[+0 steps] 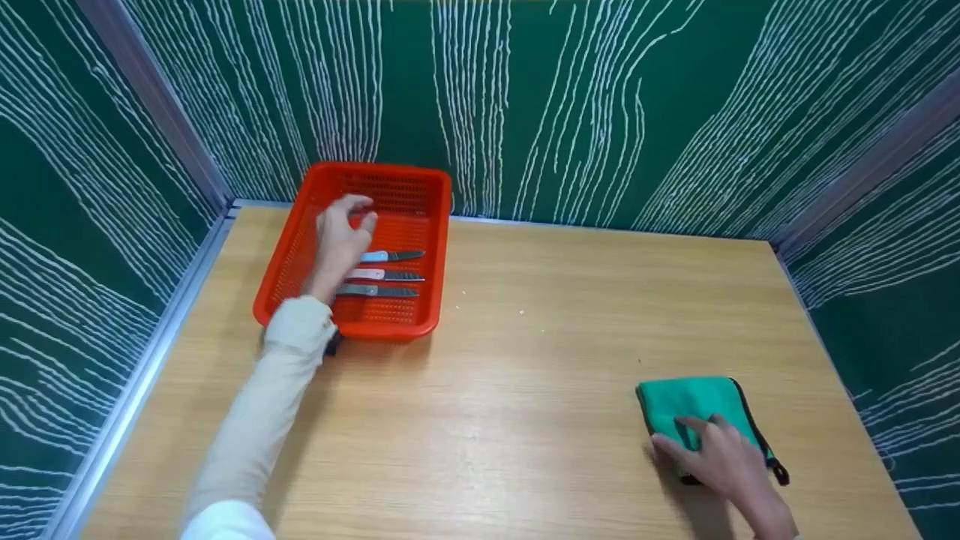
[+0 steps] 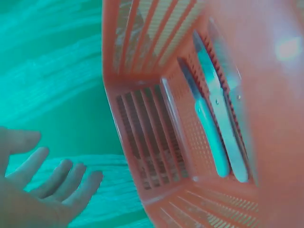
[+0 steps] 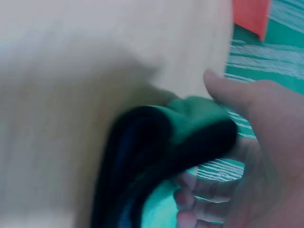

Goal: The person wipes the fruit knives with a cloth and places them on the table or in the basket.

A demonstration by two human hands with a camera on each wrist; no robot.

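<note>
My left hand (image 1: 345,236) is over the red plastic basket (image 1: 444,247), thumb and fingers apart with nothing between them. Inside lie three small knives side by side: one with a light blue handle (image 1: 375,256), one with a pink handle (image 1: 369,274) and one with a grey-green handle (image 1: 360,290). In the left wrist view, the fingers spread beside the basket wall. At the front right, my right hand (image 1: 727,457) rests over a green cloth pouch (image 1: 694,394) with black edging. The right wrist view shows the pouch's folded black edge (image 3: 209,140) between the straight thumb and the fingers.
The wooden table (image 1: 525,360) carries a few small pale specks near its middle. Green walls with white wavy lines (image 1: 480,112) close off the back and both sides, with metal rails (image 1: 142,367) along the left edge. A black zip pull (image 1: 780,472) hangs from the pouch.
</note>
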